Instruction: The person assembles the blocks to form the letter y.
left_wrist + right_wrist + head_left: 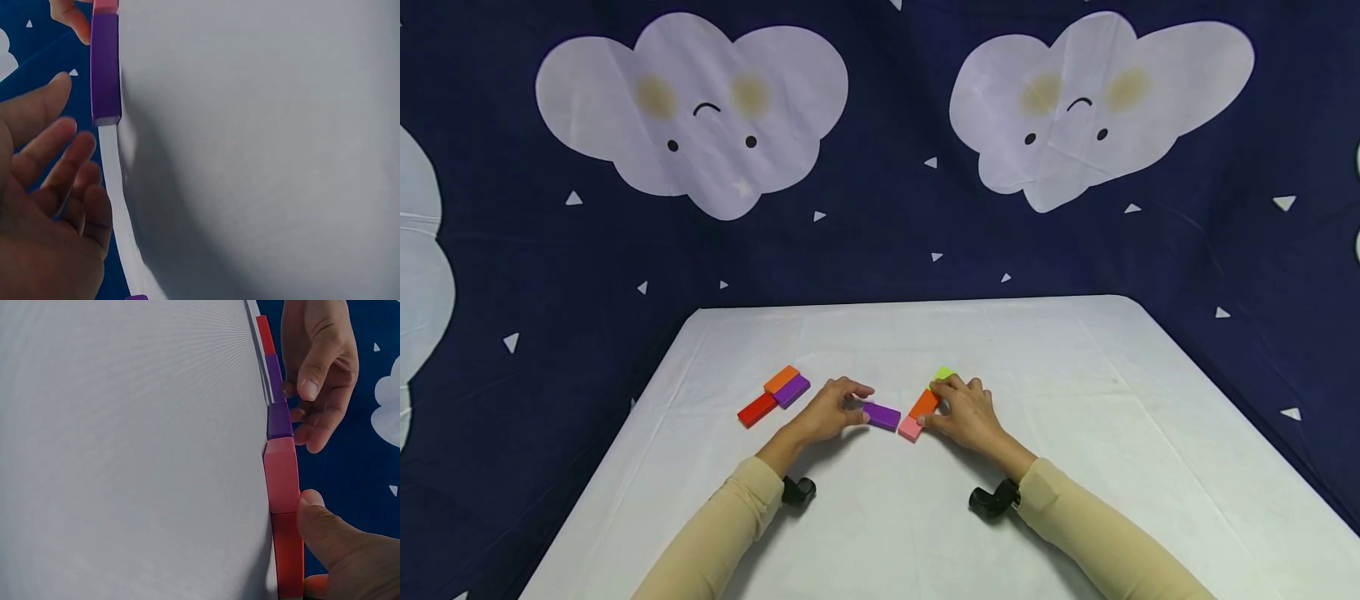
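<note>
My left hand [829, 412] hovers at the left end of a purple block [882, 417], thumb and fingers parted. The left wrist view shows a gap between those fingers and the purple block [105, 69]. Under my right hand [972, 417] runs a slanted row: a pink block [910, 429] nearest, an orange block [924, 404], then a lime-green block [944, 372] partly covered by the fingers. Thumb and index finger span the orange block; in the right wrist view the thumb lies where pink block [282, 475] and orange block [289, 553] meet.
Left of my left hand lie a red block [757, 410], an orange block [782, 379] and a purple block [792, 391], grouped together. All rest on a white-covered table [880, 517]. Behind it hangs a dark blue cloth [895, 242] with clouds.
</note>
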A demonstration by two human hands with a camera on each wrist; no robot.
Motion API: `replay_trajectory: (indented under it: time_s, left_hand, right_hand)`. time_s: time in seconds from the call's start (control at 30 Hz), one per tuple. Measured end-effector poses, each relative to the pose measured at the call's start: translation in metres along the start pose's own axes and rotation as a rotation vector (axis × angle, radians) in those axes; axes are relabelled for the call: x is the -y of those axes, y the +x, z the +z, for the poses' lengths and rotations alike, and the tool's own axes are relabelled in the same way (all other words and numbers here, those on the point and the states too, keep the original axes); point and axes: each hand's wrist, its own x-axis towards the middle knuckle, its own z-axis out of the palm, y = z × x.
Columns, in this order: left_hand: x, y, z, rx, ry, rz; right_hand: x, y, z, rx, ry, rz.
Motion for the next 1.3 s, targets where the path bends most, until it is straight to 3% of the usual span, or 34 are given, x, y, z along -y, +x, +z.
replay_trajectory:
  time_s: [0.47,0.77,0.93,1.1,1.3]
  left_hand:
    - [-0.006,-0.009,0.016,-0.234,0.011,-0.077]
    - [-0.015,-0.011,0.028,-0.293,0.079,-0.143]
    - [-0.015,-0.012,0.032,-0.327,0.118,-0.132]
    - [-0.014,-0.011,0.033,-0.322,0.156,-0.132]
    - [-0.013,-0.008,0.033,-0.291,0.127,-0.147]
  right_hand:
    - [0.0,0.0,-0.001,-0.007,0.005,-0.008]
    - [0.0,0.0,-0.001,0.003,0.008,0.003]
    - [0.001,0.0,-0.001,0.005,0.009,0.004]
    - [0.001,0.0,-0.001,-0.001,0.007,-0.002]
    - [0.0,-0.001,0.0,-0.008,0.004,-0.011]
